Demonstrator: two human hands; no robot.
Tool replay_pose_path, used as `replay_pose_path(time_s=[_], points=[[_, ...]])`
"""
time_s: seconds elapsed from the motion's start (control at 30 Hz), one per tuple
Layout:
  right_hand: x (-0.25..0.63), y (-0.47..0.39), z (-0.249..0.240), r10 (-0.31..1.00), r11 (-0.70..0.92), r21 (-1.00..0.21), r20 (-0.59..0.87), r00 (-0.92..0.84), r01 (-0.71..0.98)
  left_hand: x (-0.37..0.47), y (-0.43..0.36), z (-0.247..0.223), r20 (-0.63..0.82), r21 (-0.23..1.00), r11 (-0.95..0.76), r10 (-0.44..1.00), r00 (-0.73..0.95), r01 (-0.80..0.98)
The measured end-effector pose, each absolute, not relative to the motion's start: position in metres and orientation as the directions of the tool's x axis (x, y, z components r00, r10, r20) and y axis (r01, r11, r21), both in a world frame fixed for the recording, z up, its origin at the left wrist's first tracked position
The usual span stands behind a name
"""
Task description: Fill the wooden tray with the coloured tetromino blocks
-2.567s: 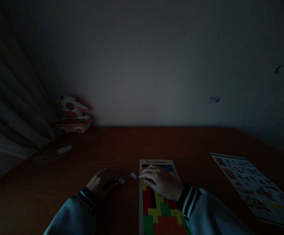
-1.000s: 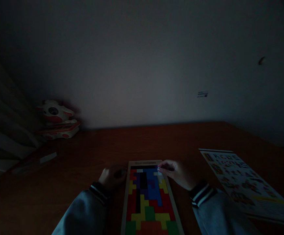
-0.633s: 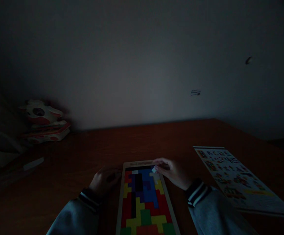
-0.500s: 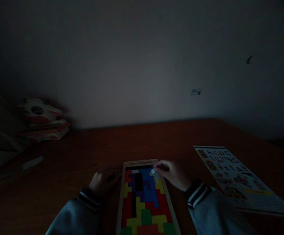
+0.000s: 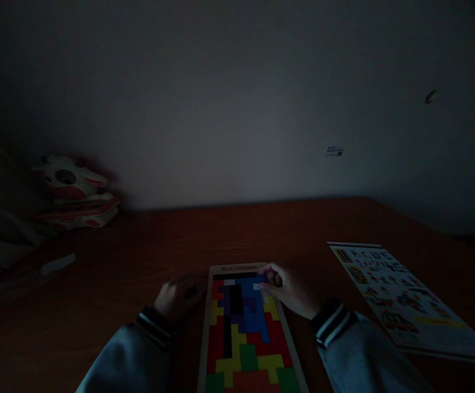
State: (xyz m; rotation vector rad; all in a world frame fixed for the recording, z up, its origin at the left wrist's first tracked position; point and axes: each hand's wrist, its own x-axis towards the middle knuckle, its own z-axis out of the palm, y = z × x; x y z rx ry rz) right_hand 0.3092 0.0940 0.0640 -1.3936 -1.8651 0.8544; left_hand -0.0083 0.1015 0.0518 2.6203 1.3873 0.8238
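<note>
Head view, very dim light. We see a wooden puzzle board [image 5: 249, 333] lying flat on a brown table [image 5: 139, 262], its frame packed with coloured blocks: red, yellow, green, blue, purple and black. The far end of the board points toward the wall.

Our right hand [image 5: 289, 289] rests at the far right corner of the board, fingers bent and drawn narrow over a small white piece [image 5: 257, 286]. The fingertips appear to pinch it, though the darkness keeps us from being sure; the piece sits low over the blue blocks near the top row. A second white piece [image 5: 229, 282] lies in the top row, to the left of the first and apart from it.

Our left hand [image 5: 178, 295] lies on the table just beside the left edge of the board, fingers loosely curled. We cannot tell whether it holds anything. Both wrists show striped cuffs on pale sleeves.

To the right, well apart from the board, a printed sheet [image 5: 401, 300] lies flat. At the far left, near the wall, stands a red-and-white toy [image 5: 73, 191], with a pale strip [image 5: 57, 264] lying on the table in front of it.
</note>
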Motion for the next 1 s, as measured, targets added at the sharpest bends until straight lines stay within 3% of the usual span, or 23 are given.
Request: replay_pose_path(time_s=[0.2,0.4,0.57,0.67,0.77,1.0], points=[[0.313,0.099,0.067,0.981,0.167,-0.875,0.101,-0.166,0.454,-0.005,0.099,0.059,0.472,0.352,-0.586,0.784,0.403,0.729],[0.311,0.096,0.073,0.981,0.127,-0.944,0.075,-0.177,0.305,0.033,0.087,0.078,0.663,0.477,-0.648,0.709,0.241,0.594],[0.296,0.083,0.083,0.917,0.055,-0.995,0.018,-0.399,0.081,0.087,0.078,0.09,0.711,0.454,-0.785,0.604,0.36,0.421],[0.296,0.083,0.086,0.91,0.017,-1.0,0.026,-0.413,-0.024,0.109,0.08,0.089,0.727,0.409,-0.839,0.537,0.428,0.358],[0.305,0.089,0.086,0.927,-0.029,-1.0,-0.025,-0.373,-0.004,0.118,0.083,0.081,0.68,0.432,-0.803,0.589,0.438,0.41],[0.333,0.101,0.084,0.949,0.036,-0.992,-0.005,-0.316,0.124,0.116,0.086,0.065,0.596,0.457,-0.8,0.599,0.534,0.388]])
